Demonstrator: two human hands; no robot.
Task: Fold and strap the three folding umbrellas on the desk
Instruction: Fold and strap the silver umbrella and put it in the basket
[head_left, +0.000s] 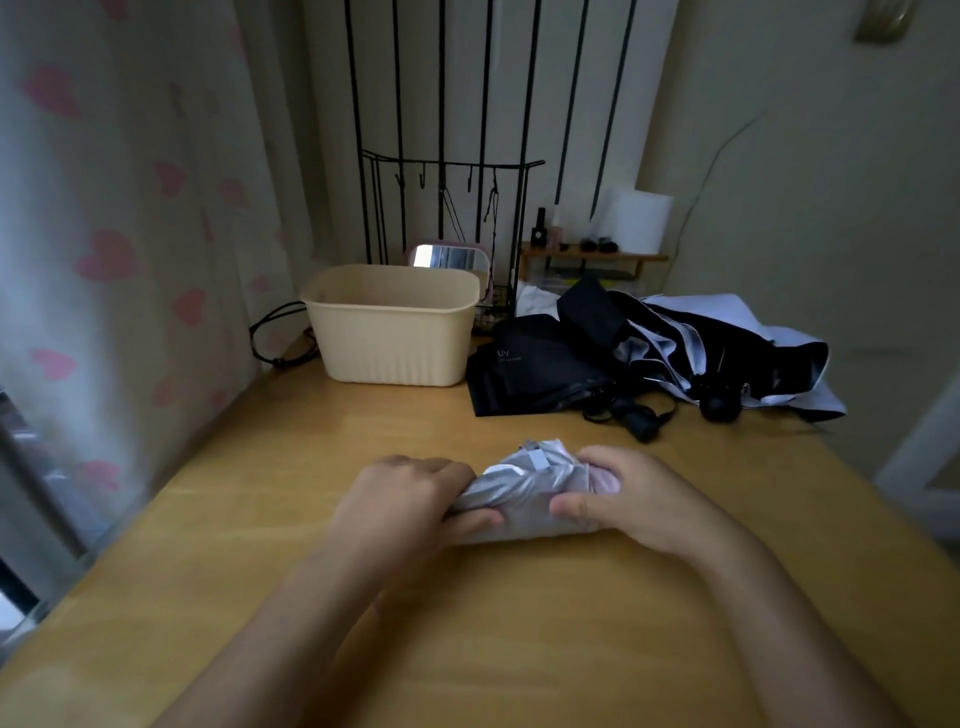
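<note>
Both hands grip the grey umbrella (530, 491) lying on the desk (260, 519): left hand (410, 499) closed around one end, right hand (634, 493) the other. Beyond the right hand lie what seem two unfolded umbrellas (649, 348).

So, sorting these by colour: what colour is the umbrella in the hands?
Light grey umbrella, best seen in the head view.

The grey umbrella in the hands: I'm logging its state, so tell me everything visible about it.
The grey umbrella is a short rolled bundle of silvery-grey fabric with paler folds, lying crosswise near the middle of the wooden desk. A small pale strap tab shows on top; whether it is fastened cannot be told. The left hand grips one end, the right hand the other.
</note>
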